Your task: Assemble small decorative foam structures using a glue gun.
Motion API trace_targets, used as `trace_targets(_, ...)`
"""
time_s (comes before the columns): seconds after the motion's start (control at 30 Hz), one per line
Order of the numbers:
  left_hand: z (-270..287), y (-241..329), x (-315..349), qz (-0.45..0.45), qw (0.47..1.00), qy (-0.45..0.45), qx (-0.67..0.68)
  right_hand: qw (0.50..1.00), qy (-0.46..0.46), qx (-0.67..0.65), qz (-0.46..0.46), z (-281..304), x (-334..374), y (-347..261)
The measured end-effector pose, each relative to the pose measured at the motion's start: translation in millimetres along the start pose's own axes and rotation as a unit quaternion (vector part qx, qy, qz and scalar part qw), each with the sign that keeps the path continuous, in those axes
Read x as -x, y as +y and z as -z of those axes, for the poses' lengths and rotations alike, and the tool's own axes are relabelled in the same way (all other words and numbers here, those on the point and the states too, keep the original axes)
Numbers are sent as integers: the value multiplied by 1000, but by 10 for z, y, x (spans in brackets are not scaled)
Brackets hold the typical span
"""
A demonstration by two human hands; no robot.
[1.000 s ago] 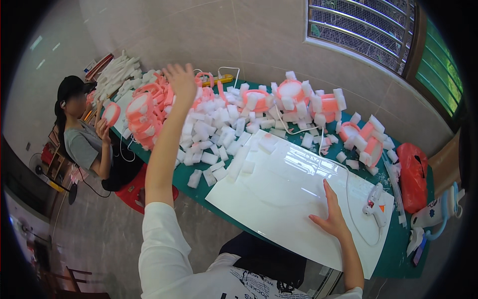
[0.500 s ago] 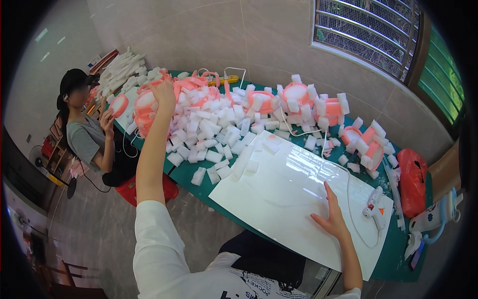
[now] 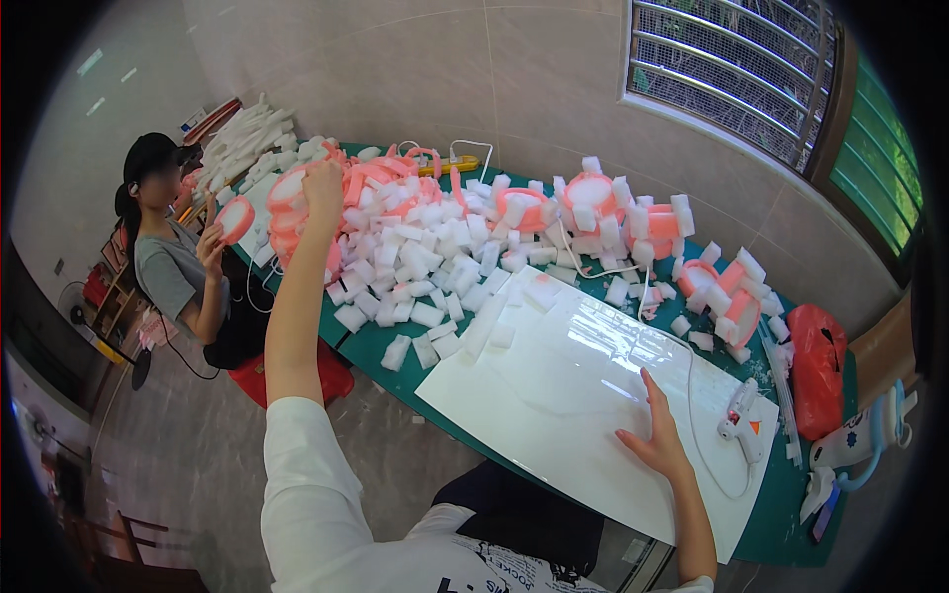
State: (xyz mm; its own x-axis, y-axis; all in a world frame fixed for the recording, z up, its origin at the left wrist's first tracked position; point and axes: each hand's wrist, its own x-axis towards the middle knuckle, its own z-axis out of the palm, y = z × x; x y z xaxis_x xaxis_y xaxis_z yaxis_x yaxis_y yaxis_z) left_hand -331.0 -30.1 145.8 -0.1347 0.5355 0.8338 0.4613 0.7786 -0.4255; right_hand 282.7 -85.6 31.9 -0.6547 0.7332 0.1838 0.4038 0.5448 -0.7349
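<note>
A co-worker [image 3: 163, 262] sits at the far left end of the green table [image 3: 381, 346], holding a pink ring edged with white foam [image 3: 234, 218] up near the chest.

The left hand [image 3: 323, 186] is stretched far out over the table end, its back to the camera. Its fingers curl down onto a stack of pink rings [image 3: 289, 203] with white foam pieces set round their rims. Whether they grip a ring or merely rest on it cannot be told, as the fingertips are hidden behind the hand. The stack lies directly under and just left of those fingers.

To the right of the fingers, loose white foam blocks [image 3: 435, 267] lie heaped on the table, with further foam-edged pink rings [image 3: 591, 193] beyond them along the wall side.

A large white board [image 3: 554, 381] lies flat on the near side of the table. The right hand [image 3: 654, 442] rests on it palm down, fingers spread flat and grasping nothing.

Just right of those fingers lies a white glue gun [image 3: 743, 422] with its cord [image 3: 704, 465] looping over the board. Further right a red plastic bag [image 3: 818, 368] sits closed at the table end; its contents cannot be seen.
</note>
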Motion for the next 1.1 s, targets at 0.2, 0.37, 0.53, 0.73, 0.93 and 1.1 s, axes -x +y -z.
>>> trace_targets(0.2,459,62,-100,-55,994,38,88,1000,1,-2,0,1,-26,-15)
trace_targets(0.37,1165,369,-186,-114,958,76,252,1000,9,6,-5,13,14,-3)
trace_targets(0.53,2133,895,195,-303,834,175,426,997,59,18,48,11,-8,55)
trace_targets(0.73,3171,1460,1226,-486,603,245,584,976,197,53,73,322,46,-69)
trace_targets(0.93,3300,1692,1736,-551,499,219,632,951,295,93,20,608,489,-68)
trace_targets(1.1,3129,1735,1711,-562,449,130,682,924,306,224,-48,947,967,263)
